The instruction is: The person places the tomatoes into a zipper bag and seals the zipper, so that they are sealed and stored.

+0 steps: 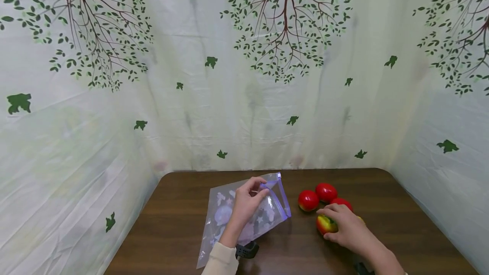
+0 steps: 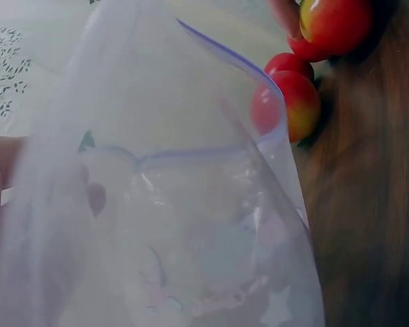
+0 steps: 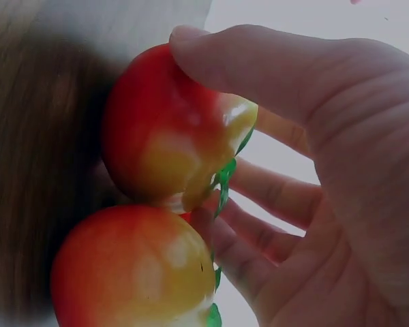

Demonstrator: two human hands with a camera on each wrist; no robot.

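Observation:
My left hand pinches the top edge of a clear zip bag with a purple slider strip, printed with pale shapes. The bag's mouth gapes a little toward the right, and the left wrist view shows its thin plastic up close. To the right, my right hand grips a red-and-yellow tomato with a green calyx. In the right wrist view the thumb lies on that tomato, with fingers round its far side. A second tomato sits against it, close to the fingertips.
Two red tomatoes stand behind the right hand, and another is partly covered by it. Brown wooden table lies beneath everything. A pale leaf-printed curtain hangs behind and at both sides.

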